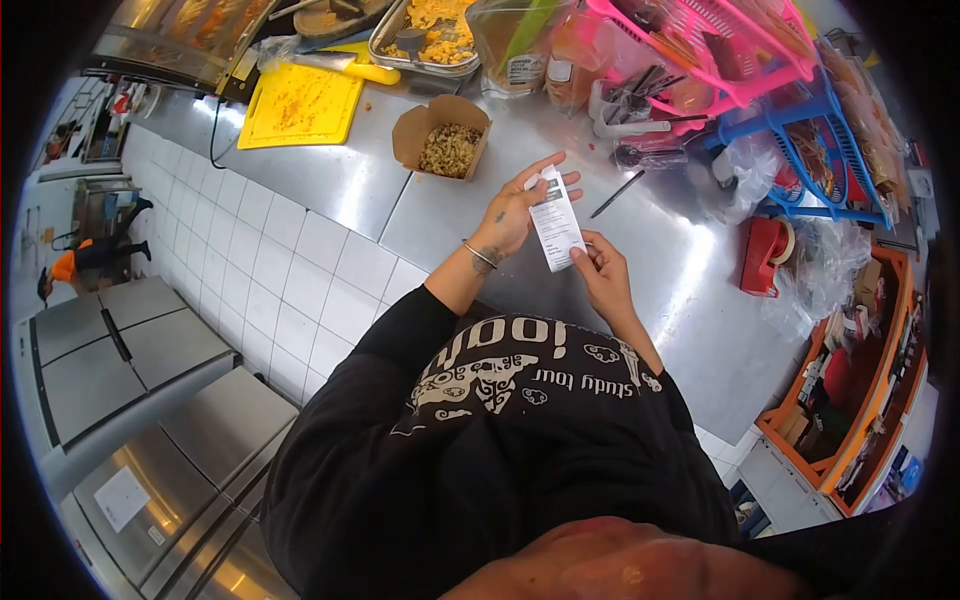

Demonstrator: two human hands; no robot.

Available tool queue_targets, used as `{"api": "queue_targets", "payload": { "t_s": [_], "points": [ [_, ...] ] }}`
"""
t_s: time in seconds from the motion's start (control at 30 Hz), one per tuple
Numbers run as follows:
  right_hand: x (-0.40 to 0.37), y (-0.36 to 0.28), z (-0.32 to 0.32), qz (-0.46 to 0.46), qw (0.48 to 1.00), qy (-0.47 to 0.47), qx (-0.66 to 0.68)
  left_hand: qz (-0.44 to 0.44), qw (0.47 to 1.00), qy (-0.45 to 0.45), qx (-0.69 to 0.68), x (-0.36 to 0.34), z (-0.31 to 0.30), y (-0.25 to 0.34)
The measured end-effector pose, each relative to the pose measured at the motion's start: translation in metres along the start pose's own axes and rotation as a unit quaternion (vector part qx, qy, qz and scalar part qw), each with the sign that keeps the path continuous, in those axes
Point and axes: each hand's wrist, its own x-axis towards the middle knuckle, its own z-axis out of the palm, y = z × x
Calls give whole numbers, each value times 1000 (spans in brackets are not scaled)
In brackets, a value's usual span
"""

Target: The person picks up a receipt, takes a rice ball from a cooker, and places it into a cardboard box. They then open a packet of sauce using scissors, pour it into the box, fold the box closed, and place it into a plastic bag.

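Note:
I hold a white printed paper slip (556, 218) over the steel counter (340, 180) with both hands. My left hand (520, 212) grips its upper left part, thumb and fingers on the top edge. A bracelet sits on that wrist. My right hand (602, 268) pinches the lower right corner. An open brown cardboard box of fried rice (447, 146) stands on the counter just beyond my left hand. A black pen (617, 194) lies to the right of the slip.
A yellow cutting board (300, 105) and a metal tray of food (430, 40) are at the back. Pink (720, 45) and blue baskets (810, 150), a red tape dispenser (765, 255) and plastic bags crowd the right. An orange crate (860, 380) sits at far right.

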Motion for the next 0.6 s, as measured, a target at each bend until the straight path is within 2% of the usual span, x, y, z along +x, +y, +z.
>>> {"api": "queue_targets", "payload": {
  "t_s": [0.07,0.1,0.17,0.27,0.37,0.4,0.47,0.57,0.6],
  "points": [
    [-2,17,-2,-59,986,51,-147,-7,1000,-1,3,-1,-3,-5],
    [-3,7,5,-133,958,111,-228,-6,1000,-6,29,1,-8,-10],
    [-2,-12,22,-274,854,226,-380,-6,996,-20,83,7,-18,-22],
    [-2,10,25,-361,823,180,-400,-12,989,-27,145,13,-26,-30],
    [-3,32,17,-299,812,17,-501,-11,985,-30,167,24,-36,-37],
    [-4,41,17,-271,818,2,-507,62,956,6,286,29,-44,-44],
    [-4,53,17,-214,828,-27,-517,206,836,77,503,38,-58,-55],
    [-6,37,17,-181,835,-35,-519,387,638,168,643,16,-20,-20],
    [-6,39,17,-175,842,-32,-510,372,643,113,660,10,-20,-24]
  ]
}}
